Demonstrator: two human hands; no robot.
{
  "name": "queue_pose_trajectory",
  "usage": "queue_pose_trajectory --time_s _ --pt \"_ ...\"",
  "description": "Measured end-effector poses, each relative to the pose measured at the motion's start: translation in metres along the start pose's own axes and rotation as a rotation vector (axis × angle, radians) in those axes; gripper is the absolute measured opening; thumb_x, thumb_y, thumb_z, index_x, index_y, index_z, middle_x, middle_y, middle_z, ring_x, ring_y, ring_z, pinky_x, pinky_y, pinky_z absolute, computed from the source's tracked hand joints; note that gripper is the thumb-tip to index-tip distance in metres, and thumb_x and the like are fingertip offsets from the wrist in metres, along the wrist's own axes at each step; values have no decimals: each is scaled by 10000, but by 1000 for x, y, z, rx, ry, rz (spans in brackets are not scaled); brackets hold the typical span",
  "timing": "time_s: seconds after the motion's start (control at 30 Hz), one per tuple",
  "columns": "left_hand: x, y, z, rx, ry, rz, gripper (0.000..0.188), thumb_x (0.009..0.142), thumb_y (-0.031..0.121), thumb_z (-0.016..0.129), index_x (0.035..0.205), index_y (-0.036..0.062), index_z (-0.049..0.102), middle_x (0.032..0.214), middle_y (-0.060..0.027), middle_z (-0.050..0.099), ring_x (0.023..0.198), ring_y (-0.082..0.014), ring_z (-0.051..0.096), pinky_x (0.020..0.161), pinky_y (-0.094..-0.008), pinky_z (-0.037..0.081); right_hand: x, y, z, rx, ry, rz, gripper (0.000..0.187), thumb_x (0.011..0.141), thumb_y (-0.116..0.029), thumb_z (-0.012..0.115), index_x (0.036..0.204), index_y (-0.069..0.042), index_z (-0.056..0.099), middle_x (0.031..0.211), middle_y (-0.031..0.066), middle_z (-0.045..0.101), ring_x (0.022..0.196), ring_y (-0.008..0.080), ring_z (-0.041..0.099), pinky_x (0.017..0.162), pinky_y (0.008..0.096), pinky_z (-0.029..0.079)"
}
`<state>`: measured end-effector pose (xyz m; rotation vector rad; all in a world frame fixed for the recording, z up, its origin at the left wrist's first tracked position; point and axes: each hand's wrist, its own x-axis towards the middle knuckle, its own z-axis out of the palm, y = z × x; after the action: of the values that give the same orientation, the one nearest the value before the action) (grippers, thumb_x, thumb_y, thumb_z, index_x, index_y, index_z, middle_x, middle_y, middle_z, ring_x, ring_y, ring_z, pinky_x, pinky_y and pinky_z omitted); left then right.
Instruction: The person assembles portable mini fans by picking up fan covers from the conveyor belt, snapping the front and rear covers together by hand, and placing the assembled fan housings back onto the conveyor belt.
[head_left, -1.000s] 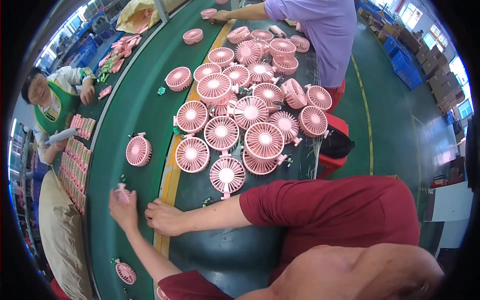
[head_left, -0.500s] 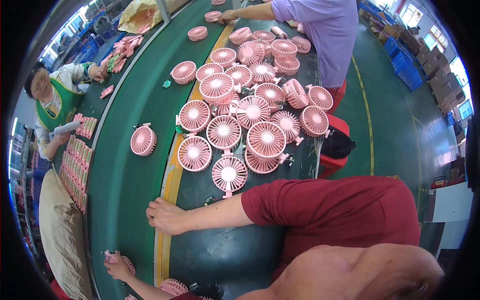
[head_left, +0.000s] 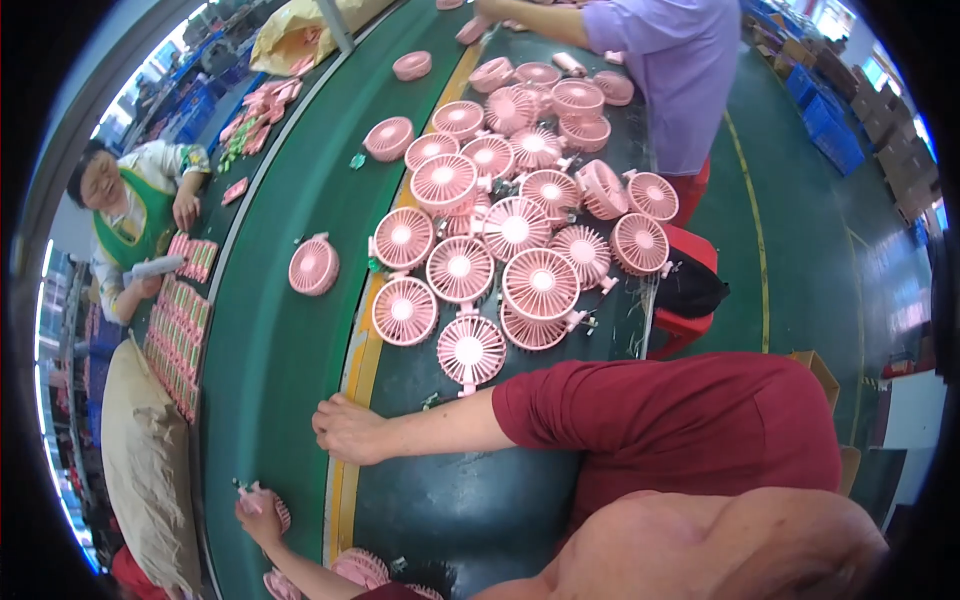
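Observation:
My left hand point(head_left: 262, 518) is closed around a pink fan head point(head_left: 284, 512) over the green belt, at the lower left. Wires or small parts stick out at the top of that fan. Higher up, my right hand point(head_left: 350, 430) rests palm down on the belt's yellow edge strip point(head_left: 342, 500), its fingers curled under; anything beneath them is hidden. Beyond my right forearm lies a crowded heap of round pink fan heads point(head_left: 541, 284), some stacked on others. A few more fan heads point(head_left: 362, 567) sit beside my left forearm, partly cut off by the lower edge.
The green belt point(head_left: 270, 400) carries a lone fan head point(head_left: 313, 266) and others farther up. Across it, a co-worker in a green apron point(head_left: 145, 235) holds a pale tool near rows of pink parts point(head_left: 178, 345). A beige sack point(head_left: 148, 470) lies nearby. Another person in purple point(head_left: 680, 80) stands beside the heap.
The whole view has shifted, moving most things rightward. The apron wearer's hand has left the loose pink parts and come nearer the rows. The purple-sleeved person now holds a fan head up.

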<state>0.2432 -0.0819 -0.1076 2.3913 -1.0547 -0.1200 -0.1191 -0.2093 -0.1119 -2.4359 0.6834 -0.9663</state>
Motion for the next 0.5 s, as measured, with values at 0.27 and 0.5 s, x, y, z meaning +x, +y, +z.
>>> queue_pose_trajectory --time_s 0.27,0.5 --pt "-50 67 -46 -19 45 122 973 663 485 826 1355 -75 434 1251 -227 593 1158 -324 575 1000 -393 440 11 7 13 -110 -28 -68 104 686 -159 621 724 -90 689 893 99 657 929 306 597 816 469 473" --pt "-131 160 -110 77 66 166 888 643 425 834 1291 -77 495 1212 -273 585 1124 -358 588 968 -405 453 8 18 10 -33 48 -45 107 764 -185 658 832 -149 732 986 8 658 1003 226 570 871 411 421"
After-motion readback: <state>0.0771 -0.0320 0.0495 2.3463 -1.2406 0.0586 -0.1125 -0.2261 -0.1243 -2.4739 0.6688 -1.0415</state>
